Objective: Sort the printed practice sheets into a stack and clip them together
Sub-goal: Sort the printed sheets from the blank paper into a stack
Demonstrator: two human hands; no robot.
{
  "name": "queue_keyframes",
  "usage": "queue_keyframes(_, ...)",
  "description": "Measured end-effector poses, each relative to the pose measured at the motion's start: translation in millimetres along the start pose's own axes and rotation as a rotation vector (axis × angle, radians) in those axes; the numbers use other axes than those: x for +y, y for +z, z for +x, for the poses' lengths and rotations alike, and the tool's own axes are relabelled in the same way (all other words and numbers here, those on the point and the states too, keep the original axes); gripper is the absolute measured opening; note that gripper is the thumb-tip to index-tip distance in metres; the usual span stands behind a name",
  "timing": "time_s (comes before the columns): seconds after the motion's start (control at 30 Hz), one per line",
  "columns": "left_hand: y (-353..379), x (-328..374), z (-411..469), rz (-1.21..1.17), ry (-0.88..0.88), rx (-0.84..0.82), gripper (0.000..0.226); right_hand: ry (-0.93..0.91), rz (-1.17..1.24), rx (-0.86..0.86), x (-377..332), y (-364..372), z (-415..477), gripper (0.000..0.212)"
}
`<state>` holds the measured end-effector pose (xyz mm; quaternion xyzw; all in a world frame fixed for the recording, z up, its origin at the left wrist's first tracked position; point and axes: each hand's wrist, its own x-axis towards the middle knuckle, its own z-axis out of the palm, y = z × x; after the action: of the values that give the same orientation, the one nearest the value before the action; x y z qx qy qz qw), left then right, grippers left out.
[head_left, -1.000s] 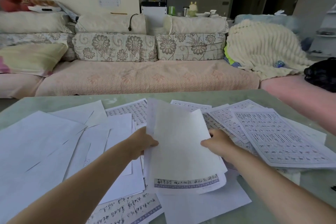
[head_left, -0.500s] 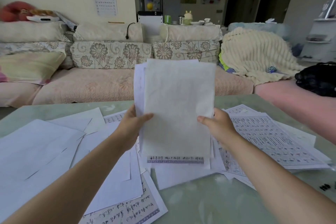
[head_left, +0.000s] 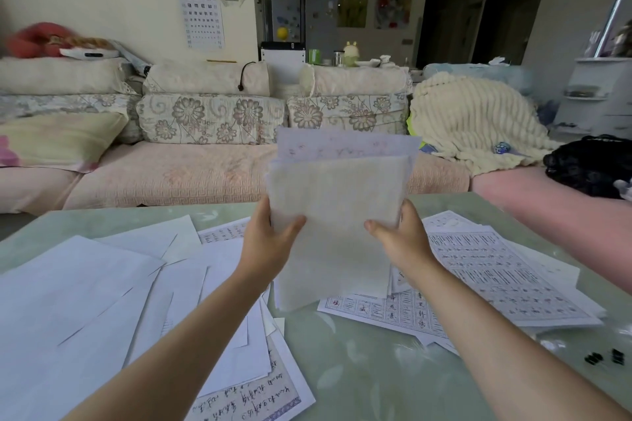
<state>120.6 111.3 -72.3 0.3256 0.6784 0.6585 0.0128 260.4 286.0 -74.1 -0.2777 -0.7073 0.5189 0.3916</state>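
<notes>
1. Head view shows both hands holding one stack of practice sheets (head_left: 337, 215) upright over the table (head_left: 359, 369).
2. The left hand (head_left: 270, 243) grips the left edge of the stack, with the thumb on the front face and the other fingers hidden behind the paper.
3. The right hand (head_left: 400, 239) grips the right edge in the same way, thumb in front.
4. Between the two hands the front sheet turns its pale back side to the camera, and faint print shows through it.
5. Above the grip the sheets are not even: the ones behind stick out higher and slightly to the right, with weak reddish marks.
6. Below the grip the lower edge reaches down to the table; I cannot tell if it touches.
7. Left of the grip lie many loose sheets (head_left: 85, 284), mostly blank side up and overlapping.
8. Right of the grip lie printed sheets (head_left: 496, 277) with rows of characters, face up.
9. Far right of the grip, near the table edge, are small black pieces (head_left: 605, 357), too small to identify.
10. Behind the grip stands a sofa (head_left: 205, 174) with flower cushions.
</notes>
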Motion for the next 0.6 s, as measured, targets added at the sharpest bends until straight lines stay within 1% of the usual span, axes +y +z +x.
queue_keyframes(0.1,3.6,-5.7,-2.2,-0.011,-0.054,0.015,0.034,0.08,0.031,-0.074,8.6,1.0,-0.4,0.026)
queue_keyframes(0.17,5.5,-6.5,-3.7,-0.026,-0.063,0.024,0.033,0.081,0.017,-0.126,8.1,1.0,0.1,0.024)
queue_keyframes(0.27,6.2,-0.1,-1.2,-0.075,-0.032,0.067,0.03,0.032,0.062,-0.114,0.2,-0.9,4.8,0.027)
queue_keyframes(0.33,5.2,1.9,-0.4,-0.122,-0.04,0.091,0.029,0.047,0.065,-0.105,1.3,-1.1,4.8,0.028)
queue_keyframes(0.47,6.3,-10.6,-5.9,-0.092,-0.174,-0.013,0.027,0.098,-0.02,-0.162,13.8,3.4,-1.2,0.034)
queue_keyframes(0.53,6.2,-10.4,-5.7,-0.073,-0.233,-0.035,0.026,0.095,-0.039,-0.152,12.2,4.6,-0.4,0.033)
queue_keyframes(0.6,3.6,-4.6,-0.9,-0.057,-0.253,-0.053,0.028,0.101,-0.068,-0.125,9.5,4.9,3.8,0.03)
